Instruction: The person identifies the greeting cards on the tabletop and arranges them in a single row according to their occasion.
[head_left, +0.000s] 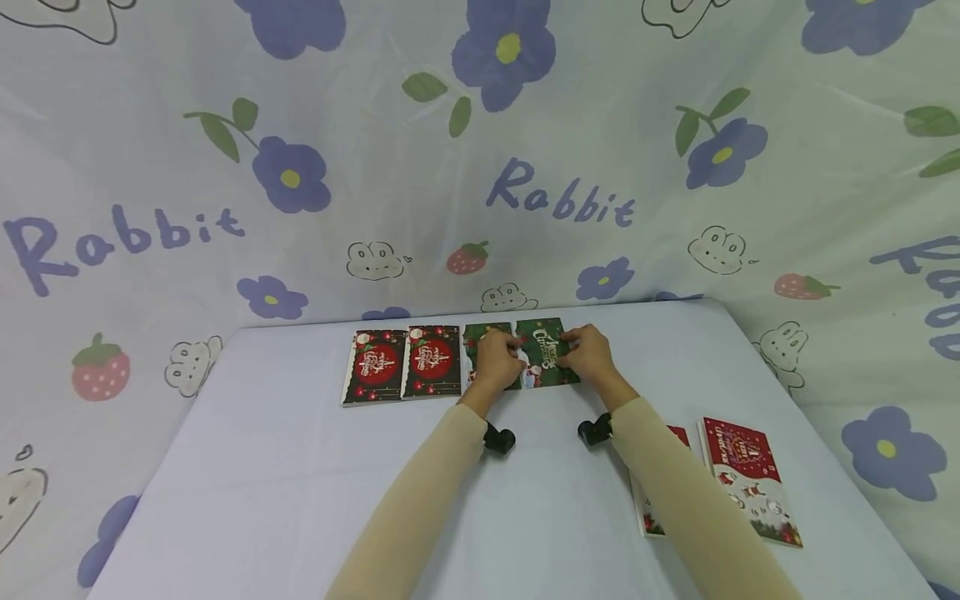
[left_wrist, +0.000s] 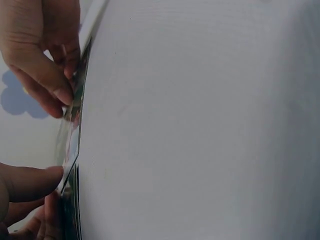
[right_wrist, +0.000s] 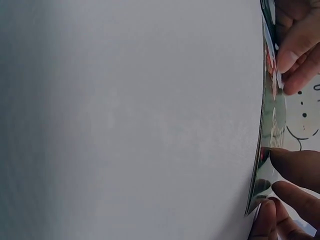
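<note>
Dark green and shiny, a rectangular Christmas card [head_left: 542,367] with pale lettering sits on smooth white cloth [head_left: 225,467], the left hand [head_left: 498,360] pinching its left edge, the right hand [head_left: 590,357] pinching its right edge. Just left of this card is a matching green card [head_left: 471,336]; farther left, two dark cards [head_left: 431,361] with round red centres. Nearer, to its right, lie red-and-white cards [head_left: 742,475].
</note>
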